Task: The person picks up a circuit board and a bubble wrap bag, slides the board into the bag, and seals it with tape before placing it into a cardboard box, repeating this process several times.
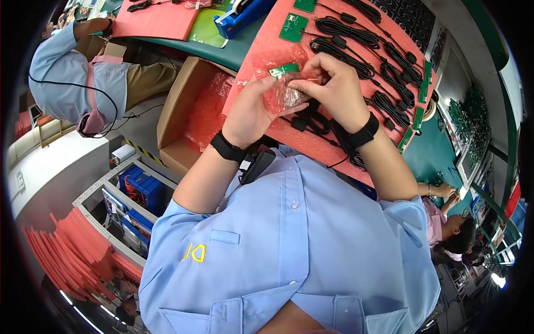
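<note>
A pink bubble-wrap bag (280, 55) is held between my two hands over the pink foam sheet (247, 61). Through its film shows a green circuit board (285, 70), with something dark and silvery below it that I cannot make out. My left hand (251, 107) supports the bag from the left, its fingers partly hidden behind it. From the right, my right hand (335, 83) pinches the film between thumb and fingers. Coiled black cables (347, 32) with green boards (293, 28) lie on the foam beyond and right of my hands.
An open cardboard box (177, 103) with pink bubble wrap (211, 106) stands left of the foam. A blue tape dispenser (240, 19) sits at the far edge. A co-worker (78, 72) is at the upper left; another person's hand (445, 190) shows at the right.
</note>
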A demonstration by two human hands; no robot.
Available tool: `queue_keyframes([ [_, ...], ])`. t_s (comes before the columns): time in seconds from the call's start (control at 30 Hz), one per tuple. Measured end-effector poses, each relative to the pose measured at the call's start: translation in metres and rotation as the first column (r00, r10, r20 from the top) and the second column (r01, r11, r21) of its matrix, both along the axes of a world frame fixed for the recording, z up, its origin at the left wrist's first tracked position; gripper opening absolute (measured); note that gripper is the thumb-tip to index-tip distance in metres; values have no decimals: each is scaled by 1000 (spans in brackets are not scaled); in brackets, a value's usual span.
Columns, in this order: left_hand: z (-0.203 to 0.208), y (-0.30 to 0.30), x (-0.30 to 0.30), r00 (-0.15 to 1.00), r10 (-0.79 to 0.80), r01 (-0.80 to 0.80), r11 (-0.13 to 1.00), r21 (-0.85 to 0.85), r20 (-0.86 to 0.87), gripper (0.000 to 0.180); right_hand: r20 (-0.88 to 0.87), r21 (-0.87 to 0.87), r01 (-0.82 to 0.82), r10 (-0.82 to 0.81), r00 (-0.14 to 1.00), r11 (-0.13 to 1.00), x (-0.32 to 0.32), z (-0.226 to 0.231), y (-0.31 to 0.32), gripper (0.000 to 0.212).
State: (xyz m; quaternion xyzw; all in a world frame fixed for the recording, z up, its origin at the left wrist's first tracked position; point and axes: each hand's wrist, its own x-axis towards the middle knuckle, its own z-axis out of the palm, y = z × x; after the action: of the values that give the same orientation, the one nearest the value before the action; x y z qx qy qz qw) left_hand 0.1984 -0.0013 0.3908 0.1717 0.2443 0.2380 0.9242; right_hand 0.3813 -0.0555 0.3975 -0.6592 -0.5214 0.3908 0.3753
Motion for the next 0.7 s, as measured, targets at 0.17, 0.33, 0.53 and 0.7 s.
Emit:
queue_keyframes([
  [0.17,7,-11,2,991,13,16,977,215,-133,36,-215,69,136,-118,970,988,-1,0,12,15],
  [0.33,5,-9,-3,991,1,32,970,243,-134,26,-527,67,-232,232,817,970,19,-15,16,12],
  [0.53,10,-3,-5,999,-34,34,996,85,5,3,-264,161,-286,321,910,944,22,-16,15,12],
  [0.7,18,-2,1,985,-15,11,1000,-27,-172,4,-31,220,-334,349,936,916,17,-14,15,13],
])
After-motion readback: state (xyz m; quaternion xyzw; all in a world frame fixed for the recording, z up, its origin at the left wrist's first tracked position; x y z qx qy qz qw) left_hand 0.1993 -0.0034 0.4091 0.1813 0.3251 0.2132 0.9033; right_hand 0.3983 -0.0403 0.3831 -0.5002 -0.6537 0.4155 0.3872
